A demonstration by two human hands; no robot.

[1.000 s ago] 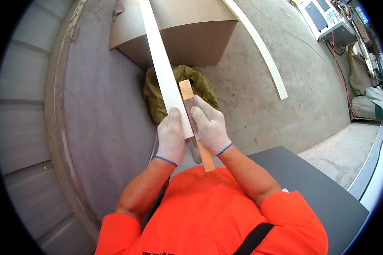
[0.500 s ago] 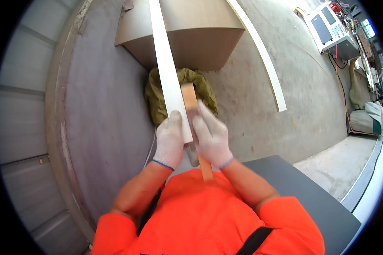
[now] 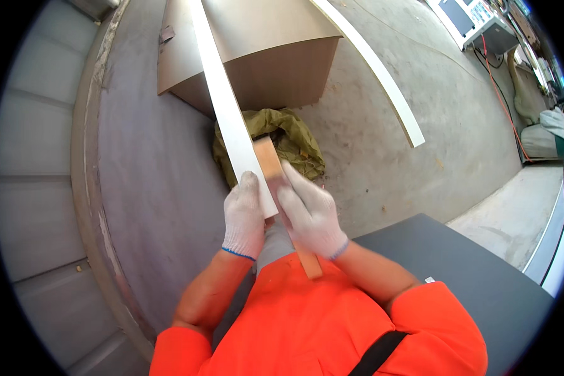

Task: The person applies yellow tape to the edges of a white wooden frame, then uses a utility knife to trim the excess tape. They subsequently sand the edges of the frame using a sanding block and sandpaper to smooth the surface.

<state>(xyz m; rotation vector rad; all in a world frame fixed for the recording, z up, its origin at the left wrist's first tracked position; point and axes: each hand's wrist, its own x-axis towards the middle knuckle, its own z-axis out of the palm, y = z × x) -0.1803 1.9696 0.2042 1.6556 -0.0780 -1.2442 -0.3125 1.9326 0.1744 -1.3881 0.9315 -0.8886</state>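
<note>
My left hand [image 3: 243,216], in a white knit glove with a blue cuff edge, is closed around the near end of a long white board [image 3: 222,103], thumb on its upper face. That board runs away from me toward the brown box. Gloved too, my right hand [image 3: 313,213] grips an orange-brown wooden bar [image 3: 268,156] with a dull reddish wrap around its middle, perhaps sandpaper. The bar lies along the right edge of the board, close against it, and its lower end reaches my orange shirt. Motion slightly blurs the right hand and bar.
Beyond my hands sit an olive sack [image 3: 301,135] and a large brown box [image 3: 276,72]. Another white board [image 3: 382,75] extends at the right. A dark grey panel [image 3: 470,301] is beside me at lower right. A grey panelled wall [image 3: 44,219] borders the left; a white machine [image 3: 482,25] stands far right.
The whole view has shifted and turned a little. My right hand and the wooden bar have moved slightly along the board's edge toward me; both hands keep their grips.
</note>
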